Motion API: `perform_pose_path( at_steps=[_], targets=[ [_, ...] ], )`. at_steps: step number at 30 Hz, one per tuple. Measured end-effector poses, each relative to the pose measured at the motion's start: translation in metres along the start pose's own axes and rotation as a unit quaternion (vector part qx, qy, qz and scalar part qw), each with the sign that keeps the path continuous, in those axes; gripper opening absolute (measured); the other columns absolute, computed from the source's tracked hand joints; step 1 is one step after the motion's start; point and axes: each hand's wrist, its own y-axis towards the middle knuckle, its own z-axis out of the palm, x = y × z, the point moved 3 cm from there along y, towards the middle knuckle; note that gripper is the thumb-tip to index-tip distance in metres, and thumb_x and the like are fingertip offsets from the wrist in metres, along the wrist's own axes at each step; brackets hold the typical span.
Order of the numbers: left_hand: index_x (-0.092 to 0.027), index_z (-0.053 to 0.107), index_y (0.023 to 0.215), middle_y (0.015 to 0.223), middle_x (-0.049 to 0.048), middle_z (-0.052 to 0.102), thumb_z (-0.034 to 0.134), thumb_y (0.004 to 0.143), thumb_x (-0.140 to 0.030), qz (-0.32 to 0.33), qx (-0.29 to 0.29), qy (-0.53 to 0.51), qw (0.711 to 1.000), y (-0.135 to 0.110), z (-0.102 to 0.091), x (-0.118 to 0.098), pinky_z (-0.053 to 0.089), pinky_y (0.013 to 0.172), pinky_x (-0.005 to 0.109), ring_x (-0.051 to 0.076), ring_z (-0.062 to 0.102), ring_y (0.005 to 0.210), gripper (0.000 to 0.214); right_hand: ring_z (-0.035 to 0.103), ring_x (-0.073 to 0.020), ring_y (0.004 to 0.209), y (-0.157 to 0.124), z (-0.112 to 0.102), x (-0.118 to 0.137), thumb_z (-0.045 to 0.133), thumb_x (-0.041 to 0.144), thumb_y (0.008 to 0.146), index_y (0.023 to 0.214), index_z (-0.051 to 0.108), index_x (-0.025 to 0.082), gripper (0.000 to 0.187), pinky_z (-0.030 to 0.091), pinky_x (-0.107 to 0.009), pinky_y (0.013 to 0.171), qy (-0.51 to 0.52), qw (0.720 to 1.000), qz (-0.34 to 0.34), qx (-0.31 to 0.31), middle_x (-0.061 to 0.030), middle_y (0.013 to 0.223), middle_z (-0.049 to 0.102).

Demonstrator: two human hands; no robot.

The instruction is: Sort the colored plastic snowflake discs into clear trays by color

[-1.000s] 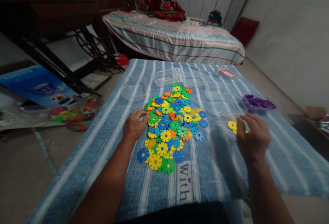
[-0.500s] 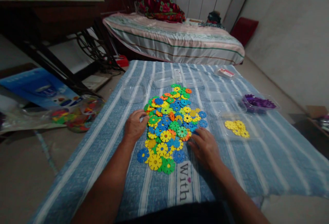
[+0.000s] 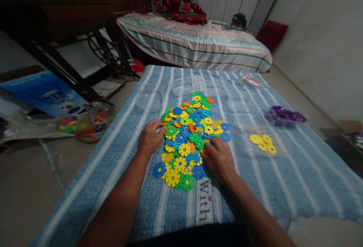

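A pile of notched plastic flower discs (image 3: 185, 149) in yellow, blue, green and orange lies on the striped cloth before me. My left hand (image 3: 151, 136) rests at the pile's left edge, fingers loosely bent and thumb apart, with nothing visible in it. On the right side, my right hand (image 3: 220, 159) reaches over the pile's edge. Its fingers are apart and touch discs near an orange one, and their tips partly cover the pieces. Yellow discs (image 3: 263, 143) lie in a clear plastic box (image 3: 283, 149) to the right.
Purple discs (image 3: 287, 114) fill another clear box at the right. Several clear containers, one of them a tub (image 3: 150, 101), stand beyond the pile. A small box with a red label (image 3: 252, 81) sits at the far right. A bag of colourful pieces (image 3: 95, 124) lies on the floor at left.
My right hand has moved left and slightly up onto the pile's edge, covering discs that showed before. My left hand stays at the left edge. The view has shifted slightly.
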Motion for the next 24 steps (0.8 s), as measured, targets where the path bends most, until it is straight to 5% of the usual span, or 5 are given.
perform_pose_path(
  at_steps=[16,20,24],
  targets=[
    [-0.021,0.069,0.085,0.112,0.0095,0.072,0.055,0.082,-0.035,0.001,0.001,0.005,1.000,-0.001,0.001,0.002,0.050,0.104,0.037,0.024,0.065,0.110,0.021,0.063,-0.0262,0.112,-0.002,-0.014,0.003,0.054,0.017,0.095,0.091,0.072,0.020,0.019,0.053,-0.046,0.099,0.089,0.989,-0.027,-0.112,-0.0118,0.108,0.070],
    [-0.020,0.069,0.084,0.112,0.0100,0.072,0.055,0.082,-0.035,0.000,0.002,0.004,1.000,-0.001,0.001,0.000,0.049,0.105,0.036,0.024,0.065,0.111,0.021,0.064,-0.0248,0.111,-0.001,-0.034,-0.008,0.055,0.019,0.095,0.091,0.069,0.021,0.015,0.054,-0.045,0.098,0.073,0.987,-0.021,-0.138,-0.0112,0.110,0.070],
    [-0.020,0.069,0.085,0.113,0.0095,0.072,0.055,0.082,-0.034,0.000,0.003,0.006,1.000,-0.001,0.001,0.000,0.049,0.105,0.037,0.025,0.065,0.111,0.020,0.067,-0.0246,0.103,0.006,-0.072,-0.048,0.058,0.022,0.094,0.090,0.069,0.021,0.011,0.055,-0.044,0.094,-0.023,0.975,0.022,-0.220,-0.0100,0.103,0.072]
  ],
)
